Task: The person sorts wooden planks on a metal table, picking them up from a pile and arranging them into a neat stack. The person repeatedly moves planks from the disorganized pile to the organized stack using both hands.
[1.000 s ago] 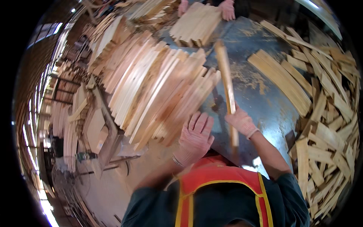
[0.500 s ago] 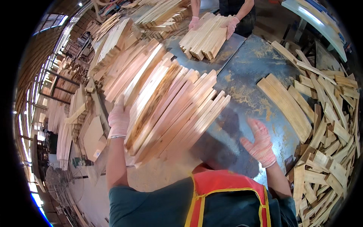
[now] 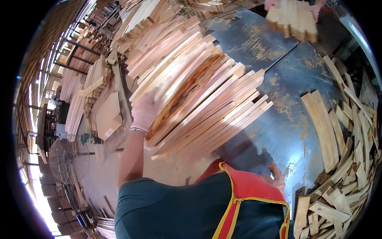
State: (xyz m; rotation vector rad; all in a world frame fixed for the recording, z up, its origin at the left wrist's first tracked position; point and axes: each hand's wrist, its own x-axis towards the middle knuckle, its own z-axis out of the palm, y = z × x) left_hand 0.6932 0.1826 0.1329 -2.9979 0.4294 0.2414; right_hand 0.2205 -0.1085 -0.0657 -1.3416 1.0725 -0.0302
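Note:
A row of curved wooden strips (image 3: 238, 95) lies side by side on the metal table. Among them is one with a rough, dark brown bark face (image 3: 189, 93). My left hand (image 3: 145, 110), in a pale pink knit glove, is over the near left ends of the strips. Its fingers are smeared by motion, so their grip is unclear. My right hand (image 3: 276, 179), also gloved, hangs low over the near table edge beside my red apron (image 3: 250, 183). Its visible fingers are apart and hold nothing; the apron hides part of it.
Across the metal table (image 3: 274, 91), another person's gloved hands (image 3: 316, 10) hold a bundle of strips (image 3: 292, 20). A few curved pieces (image 3: 320, 127) lie at the right, beside a heap of offcuts (image 3: 354, 159). A wire fan (image 3: 68, 159) and stacked wood (image 3: 91, 79) stand left.
My left hand has shifted onto the strips. My right hand has dropped back toward my body. The view has turned, and the other person's bundle now appears farther right, off the table top.

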